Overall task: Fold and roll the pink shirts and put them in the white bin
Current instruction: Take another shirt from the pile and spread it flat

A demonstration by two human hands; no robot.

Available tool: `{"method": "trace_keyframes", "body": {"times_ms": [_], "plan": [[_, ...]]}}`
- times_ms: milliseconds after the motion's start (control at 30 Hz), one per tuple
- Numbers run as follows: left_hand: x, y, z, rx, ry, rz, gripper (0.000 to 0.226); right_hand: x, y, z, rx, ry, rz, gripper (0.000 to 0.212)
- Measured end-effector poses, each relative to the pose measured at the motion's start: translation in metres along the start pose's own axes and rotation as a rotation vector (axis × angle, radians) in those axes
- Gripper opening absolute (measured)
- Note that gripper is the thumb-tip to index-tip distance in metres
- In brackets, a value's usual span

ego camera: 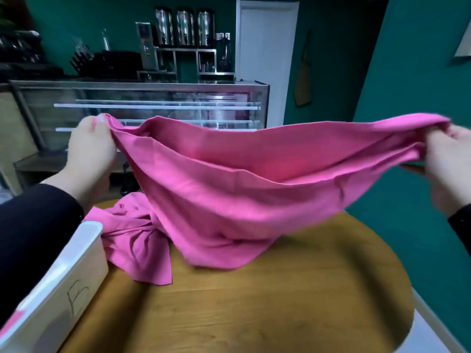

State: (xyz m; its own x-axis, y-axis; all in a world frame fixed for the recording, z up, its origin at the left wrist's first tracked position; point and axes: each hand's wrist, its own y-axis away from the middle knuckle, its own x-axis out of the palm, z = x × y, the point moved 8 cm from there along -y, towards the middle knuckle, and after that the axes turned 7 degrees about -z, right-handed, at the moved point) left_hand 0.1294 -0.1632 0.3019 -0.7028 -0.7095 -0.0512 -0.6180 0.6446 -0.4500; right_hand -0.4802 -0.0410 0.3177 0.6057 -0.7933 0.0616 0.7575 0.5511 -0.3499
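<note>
Pink shirt [229,179] stretched between my left hand [89,146] and right hand [448,159], both pinching its edges above the tabletop [293,301]; its trailing hem may snag the crumpled shirt [135,240] beside the white bin [63,284].

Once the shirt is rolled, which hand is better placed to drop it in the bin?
Probably the left hand. The white bin stands at the table's left edge, under the left forearm. The right hand grips the shirt far across.

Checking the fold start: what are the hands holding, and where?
The pink shirt, stretched between left hand and right hand, each pinching an upper end.
</note>
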Motion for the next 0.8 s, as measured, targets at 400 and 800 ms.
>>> {"method": "trace_keyframes", "body": {"times_ms": [400, 800], "plan": [[-0.022, 0.022, 0.037, 0.057, -0.372, 0.220, 0.038, 0.000, 0.044, -0.085, 0.198, 0.616, 0.681, 0.025], [-0.002, 0.220, 0.157, -0.519, -0.902, 1.794, 0.024, 0.018, 0.174, -0.179, 0.824, 0.331, 1.041, 0.049]]}}
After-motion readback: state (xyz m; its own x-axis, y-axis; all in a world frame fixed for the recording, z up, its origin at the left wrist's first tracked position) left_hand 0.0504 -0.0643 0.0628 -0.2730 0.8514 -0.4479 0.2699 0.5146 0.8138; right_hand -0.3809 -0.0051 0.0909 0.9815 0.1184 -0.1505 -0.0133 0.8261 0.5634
